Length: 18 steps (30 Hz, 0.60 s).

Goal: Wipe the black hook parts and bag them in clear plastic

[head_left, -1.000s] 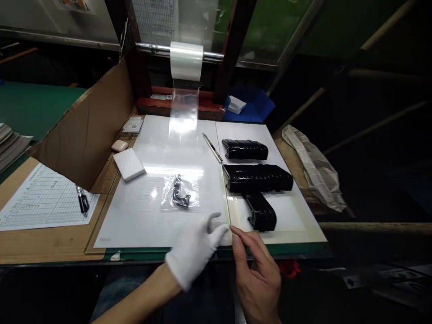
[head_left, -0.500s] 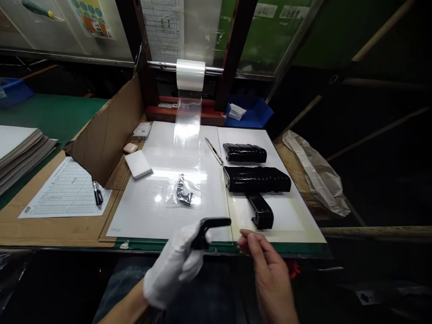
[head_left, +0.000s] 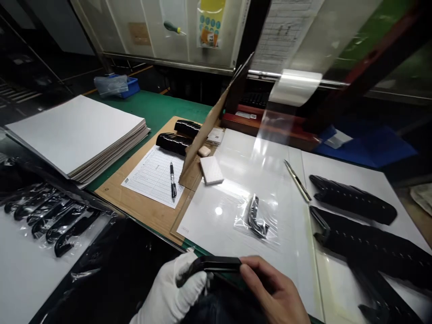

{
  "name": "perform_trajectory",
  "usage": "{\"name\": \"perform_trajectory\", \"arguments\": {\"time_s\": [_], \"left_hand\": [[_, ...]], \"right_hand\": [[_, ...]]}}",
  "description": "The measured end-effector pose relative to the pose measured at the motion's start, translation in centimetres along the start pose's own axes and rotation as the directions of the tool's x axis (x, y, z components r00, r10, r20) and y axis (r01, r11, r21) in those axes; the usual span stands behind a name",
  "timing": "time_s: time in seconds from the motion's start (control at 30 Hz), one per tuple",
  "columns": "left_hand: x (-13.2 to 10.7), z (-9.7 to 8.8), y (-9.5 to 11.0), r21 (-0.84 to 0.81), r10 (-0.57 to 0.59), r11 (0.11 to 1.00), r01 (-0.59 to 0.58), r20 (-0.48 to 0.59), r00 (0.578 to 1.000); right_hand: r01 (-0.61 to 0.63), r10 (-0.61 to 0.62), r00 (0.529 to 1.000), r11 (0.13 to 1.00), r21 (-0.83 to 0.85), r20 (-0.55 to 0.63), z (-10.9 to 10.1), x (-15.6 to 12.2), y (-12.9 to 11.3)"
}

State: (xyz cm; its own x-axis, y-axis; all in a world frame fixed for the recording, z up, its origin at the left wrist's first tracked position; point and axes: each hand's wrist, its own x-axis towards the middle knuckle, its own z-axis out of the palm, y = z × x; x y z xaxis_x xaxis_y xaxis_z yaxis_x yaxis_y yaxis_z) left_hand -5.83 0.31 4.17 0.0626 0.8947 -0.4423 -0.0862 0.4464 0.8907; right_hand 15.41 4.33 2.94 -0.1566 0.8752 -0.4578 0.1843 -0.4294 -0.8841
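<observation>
My left hand, in a white glove, grips one end of a glossy black curved plastic part, shaped like a handle. My bare right hand pinches the straight end of it between thumb and fingers. The part lies level between both hands, just off the table's front edge. Beyond them, a similar black part in a clear plastic bag rests on the white board. To the right, several black ribbed parts sit on another white sheet.
Left of the board are a white foam block, an upright cardboard divider and a form with a pen. Farther left are stacked sheets and bagged black parts. A knife lies right; film roll behind.
The view has swung to the left. My right hand, earlier apart from the black part, now pinches its free end. My left hand still holds the other end.
</observation>
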Motion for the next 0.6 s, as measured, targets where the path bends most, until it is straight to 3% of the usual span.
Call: {"name": "perform_trajectory", "arguments": {"time_s": [0.07, 0.13, 0.23, 0.3, 0.4, 0.5, 0.53, 0.6], "left_hand": [[0.1, -1.7, -0.2, 0.080, 0.084, 0.994, -0.075, -0.114, 0.990], [0.5, -2.7, -0.7, 0.126, 0.118, 0.988, -0.089, -0.241, 0.963], [1.6, -2.8, -1.2, 0.215, 0.168, 0.972, -0.092, -0.369, 0.914], [2.5, -2.1, -1.2, 0.309, 0.284, 0.936, -0.171, -0.371, 0.884], [3.6, -0.3, -1.0, 0.424, 0.533, 0.815, -0.395, -0.282, 0.798], [4.4, 1.6, -1.1, 0.476, 0.668, 0.699, -0.533, -0.170, 0.725], [4.6, 2.2, -1.1, 0.487, 0.684, 0.675, -0.555, -0.131, 0.717], [4.8, 3.4, -1.3, 0.477, 0.667, 0.677, -0.560, -0.076, 0.741]], "right_hand": [[0.184, -0.170, 0.981, 0.970, -0.161, 0.093, 1.0, 3.9, -2.6], [0.365, -0.383, 0.924, 0.864, -0.346, 0.018, 2.9, 8.9, -5.5], [0.422, -0.520, 0.848, 0.777, -0.467, -0.099, 6.7, 15.7, -9.0], [0.433, -0.526, 0.849, 0.755, -0.492, -0.059, 8.2, 17.9, -9.7], [0.454, -0.498, 0.866, 0.752, -0.478, 0.040, 6.9, 15.6, -8.1], [0.417, -0.455, 0.891, 0.818, -0.396, -0.003, 2.6, 8.7, -5.1], [0.394, -0.461, 0.884, 0.827, -0.401, -0.082, 1.3, 6.1, -4.2], [0.456, -0.584, 0.797, 0.749, -0.481, -0.154, -0.2, 1.6, -2.6]]}}
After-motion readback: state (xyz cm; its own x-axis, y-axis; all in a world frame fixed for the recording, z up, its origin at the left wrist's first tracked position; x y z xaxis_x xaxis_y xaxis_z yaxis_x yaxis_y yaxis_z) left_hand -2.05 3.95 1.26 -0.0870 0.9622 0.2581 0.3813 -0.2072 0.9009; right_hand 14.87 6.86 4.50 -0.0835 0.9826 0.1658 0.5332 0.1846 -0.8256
